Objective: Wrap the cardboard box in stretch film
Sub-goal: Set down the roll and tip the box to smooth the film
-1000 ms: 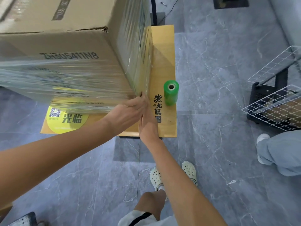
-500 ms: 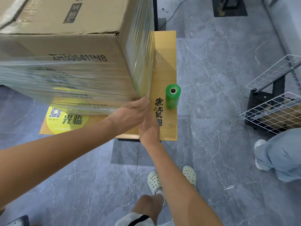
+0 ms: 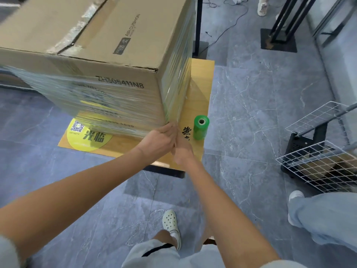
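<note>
Both hands meet at the near lower corner of the cardboard box (image 3: 100,60). The left hand (image 3: 158,141) is loosely curled, fingertips on the stretch film (image 3: 116,105); the right hand (image 3: 182,149) is blurred, so I cannot tell whether its grip pinches the film's loose end. The box sits on the wooden counter (image 3: 201,89), its sides already banded, beside the upright green roll (image 3: 201,127). An unpressed tail could peel back and loosen the wrap.

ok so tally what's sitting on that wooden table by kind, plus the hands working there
large brown cardboard box partly wrapped in clear film: 1
upright green roll of stretch film: 1
round yellow sticker with a QR code: 1
hands, left and right, at the box's lower corner: 2
total: 5
</note>
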